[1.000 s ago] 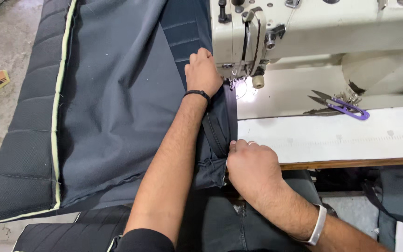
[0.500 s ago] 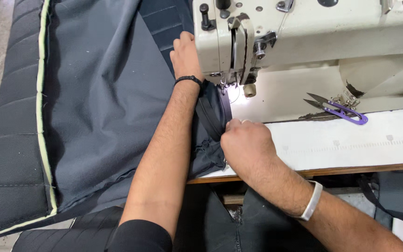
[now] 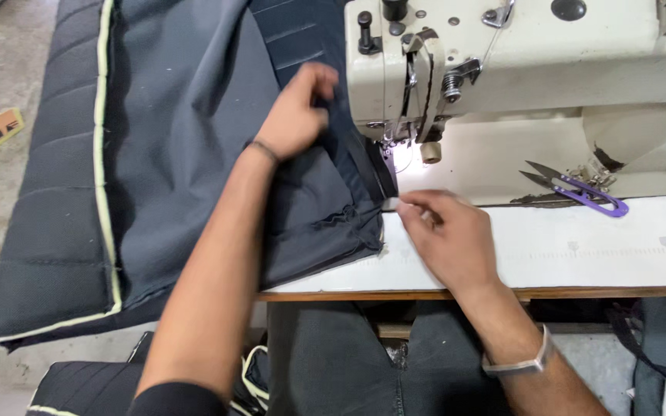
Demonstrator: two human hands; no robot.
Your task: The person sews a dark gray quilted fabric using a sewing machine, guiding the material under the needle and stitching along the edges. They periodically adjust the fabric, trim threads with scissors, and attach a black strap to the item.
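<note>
Beside the needle, right hand (image 3: 449,235) fingers pinch dark fabric (image 3: 317,208) edge — left hand (image 3: 296,115) (curled) presses it.

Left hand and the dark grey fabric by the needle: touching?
Touching. The head view shows the left hand pressed flat on the dark grey fabric, with no gap beneath it.

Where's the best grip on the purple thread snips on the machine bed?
Probably the purple looped handle, coming from the right or above. The thread snips lie flat with their open blade tips pointing left, and the sewing machine's arm crowds the far side.
</note>
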